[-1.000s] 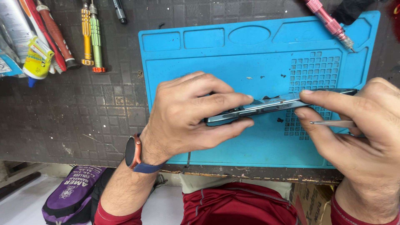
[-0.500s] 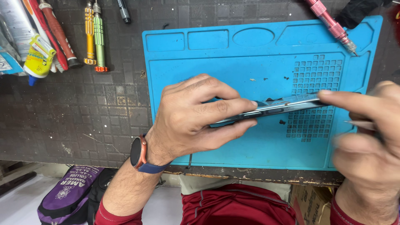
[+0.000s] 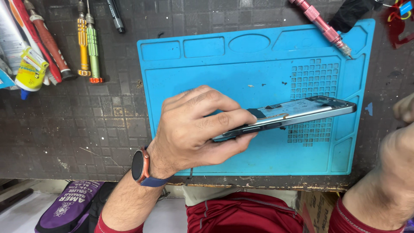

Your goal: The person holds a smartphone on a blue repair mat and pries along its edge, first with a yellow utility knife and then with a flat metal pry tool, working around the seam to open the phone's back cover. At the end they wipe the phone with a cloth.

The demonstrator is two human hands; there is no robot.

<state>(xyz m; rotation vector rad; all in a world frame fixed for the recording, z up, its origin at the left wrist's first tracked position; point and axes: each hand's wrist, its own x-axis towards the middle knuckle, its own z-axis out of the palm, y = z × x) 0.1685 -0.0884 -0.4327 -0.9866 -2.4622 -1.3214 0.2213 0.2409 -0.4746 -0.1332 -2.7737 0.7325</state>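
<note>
Since half a second ago our right hand (image 3: 399, 142) has pulled off the phone frame (image 3: 289, 115) toward the right edge; we cannot tell its grip. Our left hand (image 3: 196, 129) stays clamped on the frame's left end, above the blue mat (image 3: 207, 73). Screwdrivers (image 3: 88, 43) lie far left.

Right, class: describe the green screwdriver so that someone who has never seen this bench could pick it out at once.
Start at the blue work mat on the dark bench and look past its top left corner. Two slim screwdrivers lie there side by side, pointing away from the person. The green screwdriver is the one nearer the mat; its neighbour, the yellow screwdriver, differs only in handle colour.
</note>
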